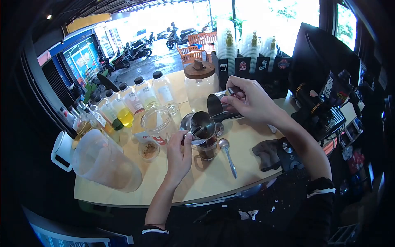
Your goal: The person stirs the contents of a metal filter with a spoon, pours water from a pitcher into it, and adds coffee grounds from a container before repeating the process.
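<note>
Near the middle of the wooden counter (154,185), my left hand (180,154) has its fingers closed at the handle side of a metal cup (203,124). The cup is over a glass (207,150) with dark contents. Up and to the right, my right hand (246,99) is closed round the handle of a metal pitcher (215,106), which is tilted on its side with its mouth toward the cup. Whether liquid runs between them cannot be made out. A spoon (228,157) lies right of the glass.
An open glass jar (157,123) and a small bowl (148,151) are left of my left hand. Farther left stand a large plastic pitcher (107,160) and several bottles (142,90). A lidded jar (201,86) is behind, a dark cloth (266,155) at right.
</note>
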### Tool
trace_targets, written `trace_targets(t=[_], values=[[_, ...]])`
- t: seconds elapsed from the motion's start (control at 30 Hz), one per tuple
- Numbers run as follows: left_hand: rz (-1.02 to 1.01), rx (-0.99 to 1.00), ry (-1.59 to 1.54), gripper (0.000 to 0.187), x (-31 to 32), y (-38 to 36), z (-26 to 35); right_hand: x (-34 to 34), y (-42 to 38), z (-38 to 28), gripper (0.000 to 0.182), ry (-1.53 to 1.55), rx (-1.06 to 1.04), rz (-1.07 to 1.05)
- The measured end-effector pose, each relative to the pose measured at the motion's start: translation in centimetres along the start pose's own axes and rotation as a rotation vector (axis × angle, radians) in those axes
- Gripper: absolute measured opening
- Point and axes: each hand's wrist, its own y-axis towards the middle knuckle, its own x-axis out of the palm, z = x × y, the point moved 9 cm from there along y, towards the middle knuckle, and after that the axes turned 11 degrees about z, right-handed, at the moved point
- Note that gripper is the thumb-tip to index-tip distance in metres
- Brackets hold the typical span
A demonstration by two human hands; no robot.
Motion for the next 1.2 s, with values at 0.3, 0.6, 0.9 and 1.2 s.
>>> trace_targets(t=[0.3, 0.6, 0.9, 1.2], values=[[-0.001, 0.024, 0.037, 0.022, 0.1, 0.3, 0.3, 0.9, -0.3, 0.6, 0.019, -0.056, 0.047, -0.031], [-0.010, 0.008, 0.028, 0.026, 0.0, 1.3, 0.2, -1.2, -1.1, 4.7, 0.019, 0.254, 0.297, 0.146], [-0.078, -0.266, -0.132, 0.028, 0.1, 1.3, -2.7, -0.3, -7.2, 13.9, 0.019, 0.224, 0.272, 0.283], [-0.067, -0.281, -0.242, 0.028, 0.0, 0.9, -4.0, 0.5, -14.1, 20.8, 0.017, 0.418, 0.494, 0.505]])
